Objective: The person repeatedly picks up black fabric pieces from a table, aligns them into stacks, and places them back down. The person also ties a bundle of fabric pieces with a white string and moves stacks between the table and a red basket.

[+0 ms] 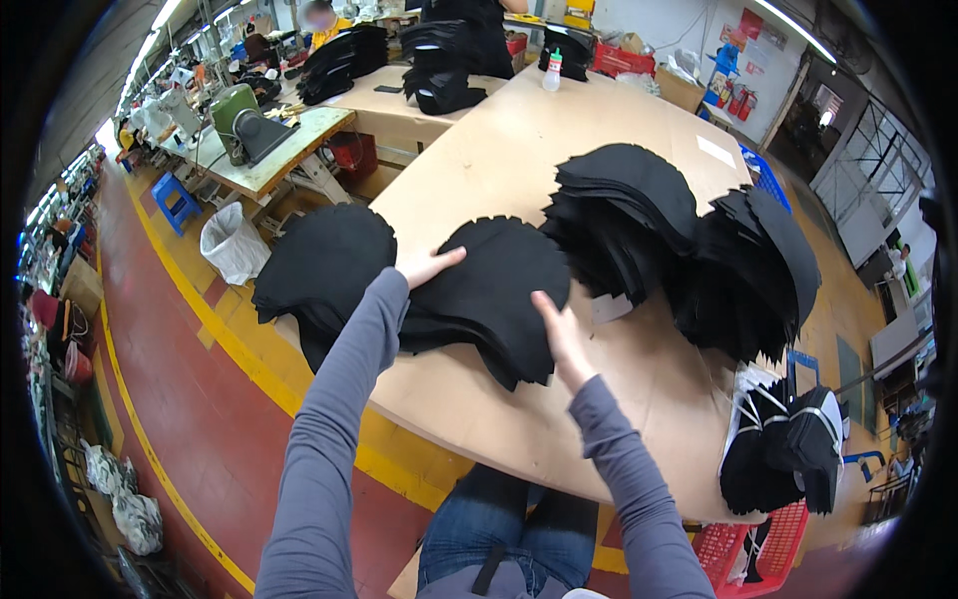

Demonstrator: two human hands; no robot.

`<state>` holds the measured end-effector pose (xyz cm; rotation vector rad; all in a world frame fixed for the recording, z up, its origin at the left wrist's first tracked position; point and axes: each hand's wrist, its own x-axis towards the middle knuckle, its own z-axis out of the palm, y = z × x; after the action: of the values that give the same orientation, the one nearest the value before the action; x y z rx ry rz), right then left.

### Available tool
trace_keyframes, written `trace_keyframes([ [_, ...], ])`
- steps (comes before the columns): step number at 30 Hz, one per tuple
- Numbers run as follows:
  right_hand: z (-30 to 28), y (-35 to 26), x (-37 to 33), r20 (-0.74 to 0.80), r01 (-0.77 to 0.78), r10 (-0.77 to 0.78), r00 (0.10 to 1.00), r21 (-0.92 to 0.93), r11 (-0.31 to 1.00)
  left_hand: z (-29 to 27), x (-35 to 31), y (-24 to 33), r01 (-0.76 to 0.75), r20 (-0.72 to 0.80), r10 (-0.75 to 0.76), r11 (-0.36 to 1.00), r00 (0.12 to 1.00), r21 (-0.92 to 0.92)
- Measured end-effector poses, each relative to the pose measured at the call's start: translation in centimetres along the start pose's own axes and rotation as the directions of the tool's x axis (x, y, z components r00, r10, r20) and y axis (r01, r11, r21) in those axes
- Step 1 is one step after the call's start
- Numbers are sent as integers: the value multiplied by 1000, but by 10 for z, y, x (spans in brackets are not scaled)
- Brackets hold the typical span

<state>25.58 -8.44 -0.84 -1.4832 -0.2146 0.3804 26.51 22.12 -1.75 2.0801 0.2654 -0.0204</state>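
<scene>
A stack of black cut fabric pieces (499,280) with notched, rounded edges sits at the table's near side, between my two hands. My left hand (431,268) grips its left side, the thumb lying over the top piece. On the right edge, my right hand (561,339) grips the same stack with its thumb on top; its other fingers are mostly hidden. Another stack of black pieces (334,255) lies close by on the left, partly past the table edge. Two taller, fanned stacks stand to the right, one farther back (624,205) and one nearer (748,270).
Tied black bundles (783,444) lie at the table's right corner, above a red basket (748,549). A small bottle (552,72) and more black stacks (344,60) stand at the back. At left are a sewing machine (244,125), a white bin (235,243) and a blue stool (175,200).
</scene>
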Motion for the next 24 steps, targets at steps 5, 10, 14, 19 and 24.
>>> trace_keyframes([
  [5, 20, 3, 16, -200, -113, 23, 979, -452, 885, 3, -26, 22, 79, 31, -78, 996, 996, -39],
  [10, -13, 14, -33, -117, -11, 1, 993, -87, 996, 40, -76, 16, -169, -221, 109, 947, 969, -272],
  [14, -54, 37, -86, -174, 102, -86, 981, 85, 991, 103, -166, 50, -395, -320, 330, 904, 888, -165],
  [19, -114, 7, -183, -218, 279, -282, 935, -43, 959, 137, -230, 90, -756, -208, 737, 655, 643, -16],
  [24, -173, 1, -247, 11, 407, -456, 890, -472, 782, 163, -244, 100, -697, 6, 702, 708, 712, -117],
])
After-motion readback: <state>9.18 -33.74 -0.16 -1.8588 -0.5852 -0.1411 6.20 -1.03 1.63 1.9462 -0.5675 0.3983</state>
